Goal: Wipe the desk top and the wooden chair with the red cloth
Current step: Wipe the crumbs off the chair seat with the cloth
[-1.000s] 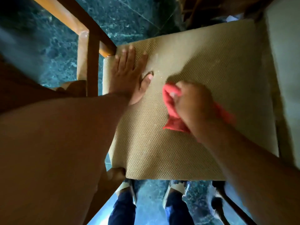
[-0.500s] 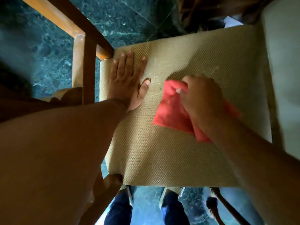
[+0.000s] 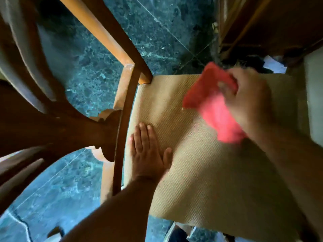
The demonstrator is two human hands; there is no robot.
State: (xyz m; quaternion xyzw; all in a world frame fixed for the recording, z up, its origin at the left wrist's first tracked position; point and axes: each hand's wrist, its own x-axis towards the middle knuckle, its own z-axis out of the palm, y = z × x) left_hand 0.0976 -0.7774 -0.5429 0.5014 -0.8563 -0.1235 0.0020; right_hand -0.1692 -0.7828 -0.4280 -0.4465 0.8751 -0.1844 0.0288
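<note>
The wooden chair has a beige woven seat (image 3: 201,172) and a brown carved backrest (image 3: 70,128) on the left. My left hand (image 3: 148,154) lies flat on the seat near its left edge, fingers together, holding nothing. My right hand (image 3: 250,102) grips the red cloth (image 3: 215,105), which is blurred and spread over the far right part of the seat. Part of the cloth is hidden under my fingers. The desk top is not clearly in view.
Dark green marble floor (image 3: 157,32) surrounds the chair. An orange-brown wooden rail (image 3: 104,37) runs diagonally at upper left. Dark wooden furniture (image 3: 271,23) stands at top right, with a pale surface (image 3: 314,95) at the right edge. My shoes (image 3: 181,233) show below the seat.
My right hand has swept the red cloth from the middle of the seat towards its far edge. The view has shifted, so my left hand now sits lower in the frame, still flat on the seat.
</note>
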